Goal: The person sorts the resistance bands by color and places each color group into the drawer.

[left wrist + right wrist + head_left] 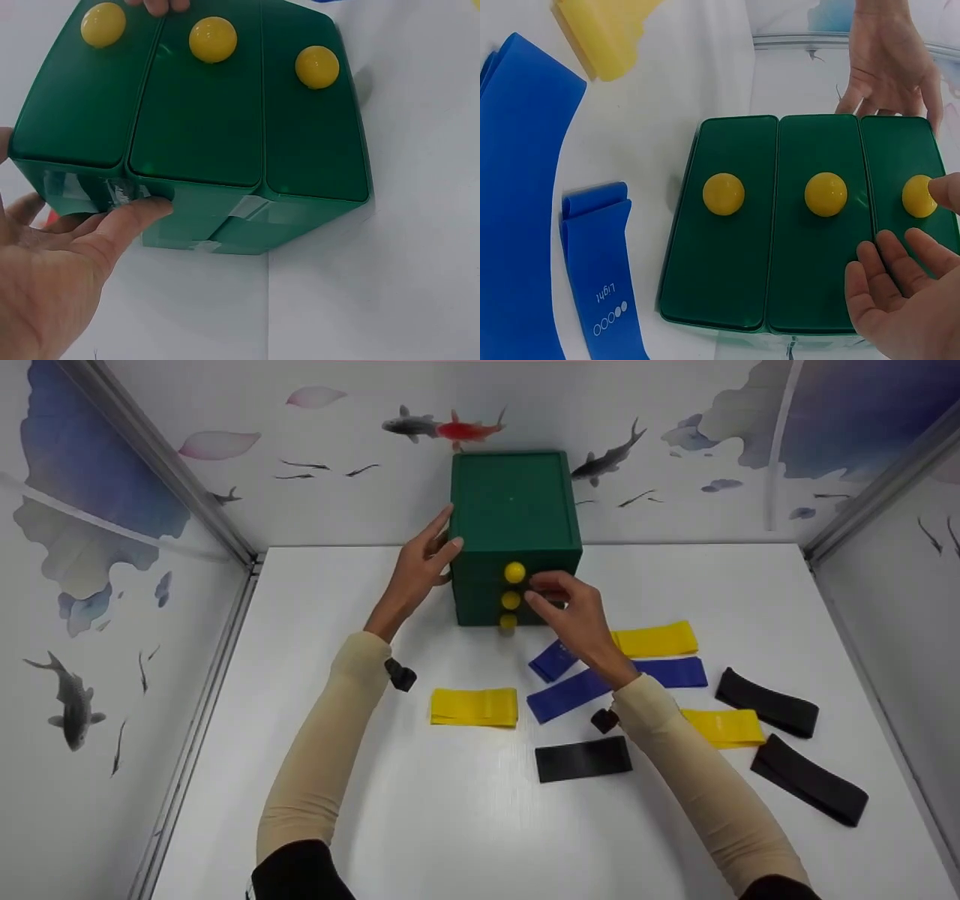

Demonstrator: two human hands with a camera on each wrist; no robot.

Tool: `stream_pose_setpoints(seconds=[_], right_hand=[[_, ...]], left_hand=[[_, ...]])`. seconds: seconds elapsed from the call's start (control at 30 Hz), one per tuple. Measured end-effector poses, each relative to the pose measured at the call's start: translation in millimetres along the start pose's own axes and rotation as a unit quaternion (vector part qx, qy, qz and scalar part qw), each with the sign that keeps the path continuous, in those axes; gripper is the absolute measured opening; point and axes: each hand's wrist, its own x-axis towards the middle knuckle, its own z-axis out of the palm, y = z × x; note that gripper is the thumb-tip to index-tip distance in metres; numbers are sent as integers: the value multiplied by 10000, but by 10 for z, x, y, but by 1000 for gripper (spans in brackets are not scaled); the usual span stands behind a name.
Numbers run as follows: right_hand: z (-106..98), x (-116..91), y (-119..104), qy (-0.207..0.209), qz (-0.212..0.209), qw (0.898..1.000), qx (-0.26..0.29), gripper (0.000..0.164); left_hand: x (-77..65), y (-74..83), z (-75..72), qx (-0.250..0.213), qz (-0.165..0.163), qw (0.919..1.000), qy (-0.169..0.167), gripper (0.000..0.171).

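Green drawer box [514,502]: stands by the middle of the table's [435,810] back edge, yellow knobs [514,572] facing the front edge
Left hand [416,566]: unclenched, fingers extended along the box's left side, thumb against it
Right hand [577,611]: fingers loosely bent, grasping nothing, just beside the top knob; cannot tell whether the thumb touches it
Blue bands [671,672]: between box and front edge, rightward
Black bands [810,780]: two near the right edge, one farther in
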Motion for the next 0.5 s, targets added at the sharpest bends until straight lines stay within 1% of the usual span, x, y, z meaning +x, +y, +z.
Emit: stream_pose_setpoints(seconds=[0.13, 0.23, 0.33, 0.5], right_hand=[[-6, -7, -13, 31, 66, 10000, 25, 36], [22, -6, -25, -4, 143, 9999, 66, 37], [66, -2, -46, 36, 180, 9998, 121, 35], [158, 12, -82, 239, 303, 9987, 322, 32]], left_hand=[[-7, 21, 17, 56, -12, 10000, -4, 69], [-12, 38, 5, 1, -34, 10000, -28, 70], [6, 56, -3, -60, -45, 9999, -149, 73], [61, 73, 4, 41, -51, 9994, -340, 76]])
